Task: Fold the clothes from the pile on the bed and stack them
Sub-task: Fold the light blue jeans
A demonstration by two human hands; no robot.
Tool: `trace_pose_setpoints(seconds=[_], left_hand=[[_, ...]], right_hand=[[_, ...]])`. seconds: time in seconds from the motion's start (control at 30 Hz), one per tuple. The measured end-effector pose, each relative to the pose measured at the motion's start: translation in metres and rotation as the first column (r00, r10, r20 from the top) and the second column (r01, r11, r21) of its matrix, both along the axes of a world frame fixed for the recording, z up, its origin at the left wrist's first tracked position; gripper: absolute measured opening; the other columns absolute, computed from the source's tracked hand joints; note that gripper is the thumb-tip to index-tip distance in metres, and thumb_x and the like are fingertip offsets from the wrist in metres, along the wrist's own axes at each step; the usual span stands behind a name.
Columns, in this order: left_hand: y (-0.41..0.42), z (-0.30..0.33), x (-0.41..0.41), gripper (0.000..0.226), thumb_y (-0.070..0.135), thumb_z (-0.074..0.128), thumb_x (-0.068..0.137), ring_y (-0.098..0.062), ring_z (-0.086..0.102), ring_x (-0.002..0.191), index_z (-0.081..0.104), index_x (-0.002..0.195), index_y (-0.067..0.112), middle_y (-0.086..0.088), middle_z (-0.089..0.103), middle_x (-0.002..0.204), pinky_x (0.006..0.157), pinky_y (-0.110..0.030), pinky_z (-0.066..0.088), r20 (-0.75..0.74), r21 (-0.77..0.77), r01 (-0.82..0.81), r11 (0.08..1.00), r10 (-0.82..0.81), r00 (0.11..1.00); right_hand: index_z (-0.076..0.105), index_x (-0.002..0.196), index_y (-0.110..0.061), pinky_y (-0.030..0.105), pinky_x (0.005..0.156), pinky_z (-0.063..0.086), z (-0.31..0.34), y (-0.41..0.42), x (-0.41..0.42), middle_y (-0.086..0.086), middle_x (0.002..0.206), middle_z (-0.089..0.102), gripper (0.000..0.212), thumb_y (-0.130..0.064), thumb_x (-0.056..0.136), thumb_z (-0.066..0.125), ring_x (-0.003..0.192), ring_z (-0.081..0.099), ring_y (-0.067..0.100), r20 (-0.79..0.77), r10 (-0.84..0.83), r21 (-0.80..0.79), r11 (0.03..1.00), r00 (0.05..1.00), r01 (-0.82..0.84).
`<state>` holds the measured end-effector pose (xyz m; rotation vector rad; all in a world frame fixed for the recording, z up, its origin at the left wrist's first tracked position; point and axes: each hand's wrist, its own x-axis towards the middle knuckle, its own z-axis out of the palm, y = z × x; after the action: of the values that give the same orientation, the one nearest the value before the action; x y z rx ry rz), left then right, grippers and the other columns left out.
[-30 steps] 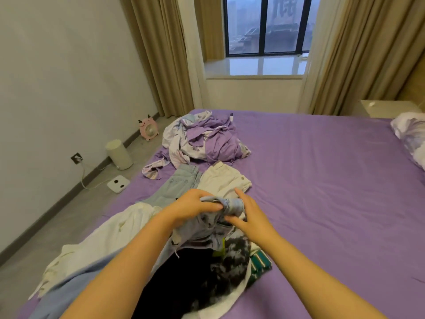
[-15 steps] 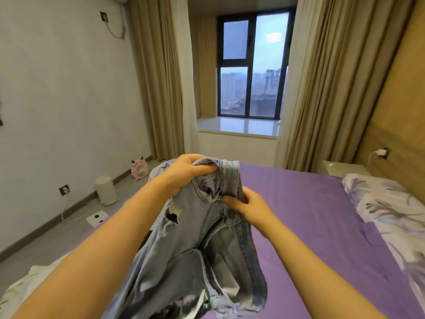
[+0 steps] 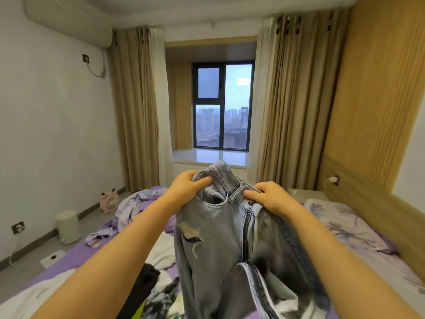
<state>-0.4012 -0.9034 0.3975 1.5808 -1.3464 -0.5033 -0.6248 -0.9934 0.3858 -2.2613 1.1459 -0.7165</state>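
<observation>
Light blue ripped jeans are up in the air at centre frame, held by the waistband, zip open, legs hanging down toward the lower edge. The left hand grips the waistband's left end, fingers curled over the top and thumb pressing the front. The right hand pinches the waistband at a belt loop just right of the fly, fingers curled round the denim. Below and left of the jeans, the pile of clothes spreads across the purple bed: white, black and patterned pieces, overlapping. A crumpled purple-and-white bundle lies further back at the bed's left edge. Open purple sheet runs to the right of the jeans, up to a floral pillow against the wooden headboard at right. Left of the bed, bare floor with a white bin and a pink fan. No readable writing or labels anywhere.
</observation>
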Motion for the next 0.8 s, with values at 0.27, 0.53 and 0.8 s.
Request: trace_pose_setpoints(seconds=[0.27,0.53,0.8], left_hand=[[0.011,-0.078,-0.021,0.018,0.032,0.061,0.093,-0.024,0.071,0.082,0.071,0.090,0.018,-0.010,0.074,0.089,0.080,-0.042,0.058,-0.235,0.179,0.094,0.979,-0.051,0.971],[0.048,-0.245,-0.023,0.029,0.046,0.055,0.093,-0.017,0.064,0.083,0.062,0.086,0.018,0.000,0.066,0.089,0.068,-0.019,0.048,-0.363,0.469,0.089,0.879,0.100,0.926],[0.068,-0.372,0.008,0.026,0.040,0.052,0.096,-0.018,0.053,0.079,0.057,0.085,0.017,-0.006,0.056,0.086,0.074,-0.029,0.042,-0.360,0.619,0.125,0.775,0.139,0.922]], right_hand=[[0.058,0.077,0.000,0.031,0.055,0.021,-0.046,0.009,-0.026,0.007,0.062,0.033,0.047,-0.045,0.084,0.068,0.058,0.030,0.018,-0.140,0.051,0.218,0.976,0.989,-0.019],[0.062,0.101,0.013,0.026,0.048,0.017,-0.208,0.034,-0.009,0.002,0.055,0.025,0.054,-0.040,0.089,0.064,0.047,0.022,0.013,-0.303,0.163,0.534,0.845,0.939,0.026],[0.063,0.069,-0.017,0.027,0.049,0.024,-0.351,0.048,0.018,-0.001,0.056,0.040,0.030,-0.039,0.088,0.065,0.050,0.032,0.011,-0.299,0.241,0.691,0.722,0.923,0.035]])
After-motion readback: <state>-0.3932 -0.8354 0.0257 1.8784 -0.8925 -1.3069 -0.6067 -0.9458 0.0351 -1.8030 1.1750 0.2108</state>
